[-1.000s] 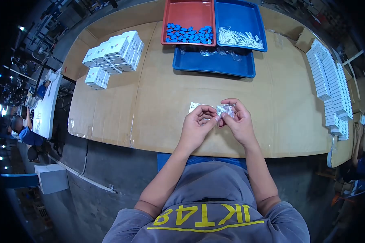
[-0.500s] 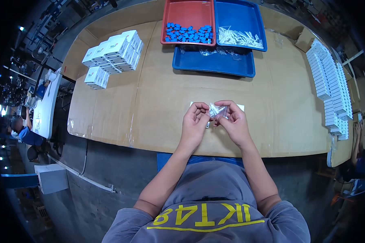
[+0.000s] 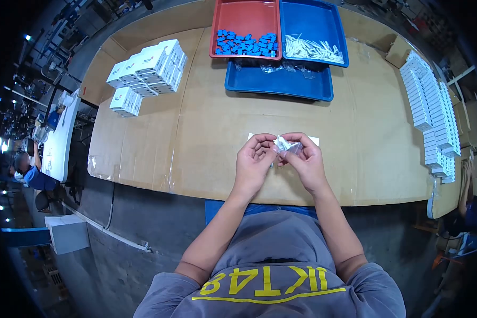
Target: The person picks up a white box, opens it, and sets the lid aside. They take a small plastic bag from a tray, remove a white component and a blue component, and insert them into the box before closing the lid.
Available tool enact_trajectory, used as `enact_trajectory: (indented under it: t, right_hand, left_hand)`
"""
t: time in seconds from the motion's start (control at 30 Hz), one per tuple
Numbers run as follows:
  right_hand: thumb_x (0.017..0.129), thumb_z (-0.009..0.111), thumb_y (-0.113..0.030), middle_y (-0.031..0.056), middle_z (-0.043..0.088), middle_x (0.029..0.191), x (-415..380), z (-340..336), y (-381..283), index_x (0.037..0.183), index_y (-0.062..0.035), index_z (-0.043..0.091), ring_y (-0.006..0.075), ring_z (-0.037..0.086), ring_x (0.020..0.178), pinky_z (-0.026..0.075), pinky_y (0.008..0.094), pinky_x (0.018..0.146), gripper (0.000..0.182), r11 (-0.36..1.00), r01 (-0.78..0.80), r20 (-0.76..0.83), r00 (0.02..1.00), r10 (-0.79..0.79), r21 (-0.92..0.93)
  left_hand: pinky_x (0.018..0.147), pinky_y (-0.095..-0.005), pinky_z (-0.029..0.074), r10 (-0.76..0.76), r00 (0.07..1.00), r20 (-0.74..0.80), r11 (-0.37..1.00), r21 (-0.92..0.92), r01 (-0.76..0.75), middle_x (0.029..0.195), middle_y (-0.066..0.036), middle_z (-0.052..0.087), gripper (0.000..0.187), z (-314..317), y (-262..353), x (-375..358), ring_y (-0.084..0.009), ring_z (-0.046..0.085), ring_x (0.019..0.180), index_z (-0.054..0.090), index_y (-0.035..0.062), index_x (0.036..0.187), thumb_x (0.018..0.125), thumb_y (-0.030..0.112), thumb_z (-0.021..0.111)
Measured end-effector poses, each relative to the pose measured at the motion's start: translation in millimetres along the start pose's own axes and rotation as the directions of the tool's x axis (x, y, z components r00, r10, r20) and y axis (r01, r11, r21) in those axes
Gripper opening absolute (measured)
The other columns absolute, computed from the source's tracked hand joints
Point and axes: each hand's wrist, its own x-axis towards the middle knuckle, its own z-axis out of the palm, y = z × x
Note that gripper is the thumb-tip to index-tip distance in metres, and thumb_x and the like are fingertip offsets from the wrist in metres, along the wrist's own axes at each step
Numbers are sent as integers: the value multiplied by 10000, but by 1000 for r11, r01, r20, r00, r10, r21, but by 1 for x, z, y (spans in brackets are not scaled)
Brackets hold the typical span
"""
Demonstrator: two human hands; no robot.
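Note:
Between my two hands is a small clear plastic bag (image 3: 290, 147) with white pieces inside it. My left hand (image 3: 255, 159) pinches the bag's left side between thumb and fingers. On the other side, my right hand (image 3: 307, 161) grips it with thumb and curled fingers. Beneath the hands lies something flat and white (image 3: 314, 141), mostly covered, with only its edges showing. Exactly what the white pieces are is hard to make out through the crumpled plastic.
A red tray (image 3: 244, 16) holds blue pieces, and a blue tray (image 3: 312, 21) holds white sticks. In front sits another blue tray (image 3: 275, 85) with clear bags. White boxes (image 3: 151, 61) are stacked left, more boxes (image 3: 432, 116) right. Other people sit at both sides.
The plastic bag has been turned and bunched between my fingers, its loose part now nearer my right hand. Both hands stay in almost the same place.

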Motion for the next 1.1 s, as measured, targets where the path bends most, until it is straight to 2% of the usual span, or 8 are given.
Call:
enact_trajectory:
  t: [0.1,0.2,0.37,0.5,0.57,0.7,0.9,1.1]
  right_hand:
    - [976,639,33,104,700,1101,2,-5,3,1290,25,608,144,697,897,608,282,793,315,998,-52,3,999,52,29]
    - [992,623,22,105,709,1093,1,-3,1,1280,27,621,142,697,892,610,281,792,288,1000,9,-17,1000,-9,19]
    - [966,639,63,97,638,1166,1,-1,-4,1342,20,580,149,661,1025,621,291,826,383,999,33,-21,999,-32,34]
    - [939,650,102,96,556,1222,2,-3,-2,1381,18,545,157,624,1111,626,301,858,461,996,58,23,998,-59,61]
    - [941,651,99,96,553,1218,2,-3,2,1377,19,547,157,627,1102,624,300,861,455,998,58,26,998,-59,40]
    - [946,658,88,96,546,1207,3,-2,0,1369,20,554,156,634,1086,621,296,860,441,999,35,13,999,-35,14]
    - [966,677,40,110,637,1178,5,-7,2,1309,27,584,140,665,1030,614,292,840,356,998,-22,-7,1000,22,57]
    - [982,692,-12,85,717,1030,2,-7,2,1205,37,631,119,695,890,591,275,793,236,993,-112,48,992,113,-29]
  left_hand:
    - [832,-247,564,41,999,22,999,32,-42,1049,-55,645,275,-2,-3,1,-90,643,925,596,-50,1256,990,-6,648]
    - [832,-257,573,11,999,43,997,73,-15,1026,-51,643,287,0,4,1,-96,645,920,596,-59,1267,990,-6,647]
    - [796,-238,555,-72,996,47,996,46,70,1002,-42,656,289,-5,-1,1,-82,648,904,606,-57,1260,984,6,662]
    - [736,-203,509,-41,999,13,998,52,40,990,-28,659,276,-9,-11,3,-56,642,848,624,-42,1236,977,31,684]
    - [720,-189,487,-97,995,4,993,72,97,977,-17,653,274,-10,-13,2,-41,626,829,633,-35,1227,973,45,695]
    - [737,-196,498,-56,998,-40,996,71,59,985,-13,649,283,-4,-5,0,-44,615,858,636,-39,1246,976,21,696]
    - [806,-219,538,-11,998,-57,1000,15,12,1056,-52,669,278,-5,-1,2,-79,658,929,631,-50,1257,987,-7,679]
    - [861,-238,560,-70,995,-73,993,-101,63,1120,-77,679,230,-11,-9,3,-91,673,953,636,-44,1221,1002,19,666]
